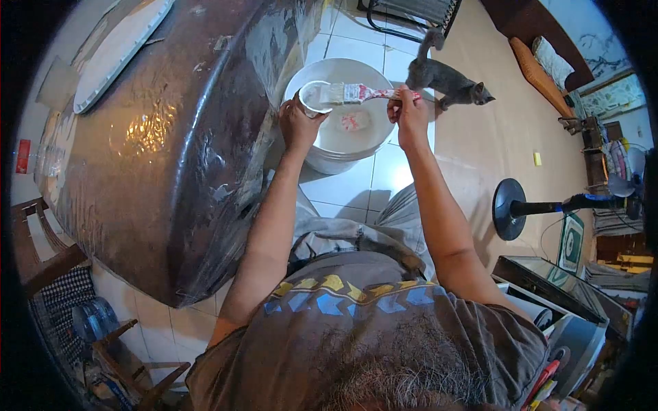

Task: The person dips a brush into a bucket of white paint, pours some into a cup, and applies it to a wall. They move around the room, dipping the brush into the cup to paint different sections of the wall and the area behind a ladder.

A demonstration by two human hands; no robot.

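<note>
Left hand (300, 127) clamped round small cup (306, 94); brush (351, 93) gripped by handle in right hand (409, 116); cup judged light, possibly slippery, best held round wall.

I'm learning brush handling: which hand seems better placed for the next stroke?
Probably the right hand: its fingers hold the paintbrush by the handle, bristles at the cup. The left hand is occupied holding that cup over the bucket.
</note>
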